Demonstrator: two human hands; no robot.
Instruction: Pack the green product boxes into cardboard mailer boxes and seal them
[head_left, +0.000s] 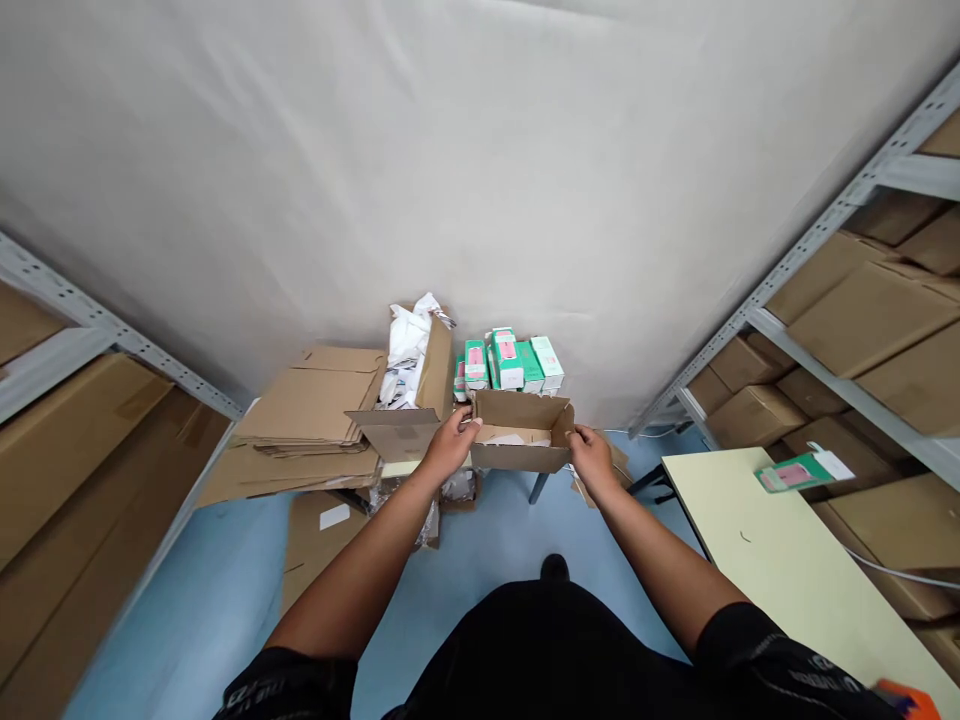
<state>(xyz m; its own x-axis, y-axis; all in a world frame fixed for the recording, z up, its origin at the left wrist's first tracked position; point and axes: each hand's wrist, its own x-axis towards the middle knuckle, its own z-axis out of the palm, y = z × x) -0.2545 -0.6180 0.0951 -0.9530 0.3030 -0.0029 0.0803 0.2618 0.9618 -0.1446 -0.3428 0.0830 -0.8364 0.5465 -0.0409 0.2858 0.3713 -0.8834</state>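
Note:
An open brown cardboard box [520,458] sits in front of me, its flaps spread and something white inside. My left hand [452,444] grips its left wall, thumb over the rim. My right hand [591,455] grips its right wall. Just behind the box stand several green and white small cartons [510,362] with pink labels, against the white wall.
A stack of flattened cardboard [311,420] lies to the left, with an upright box holding white plastic [411,355]. Metal shelves with brown boxes [847,330] flank both sides. A pale yellow table [780,560] at the right carries a green packet [796,472]. The floor is blue.

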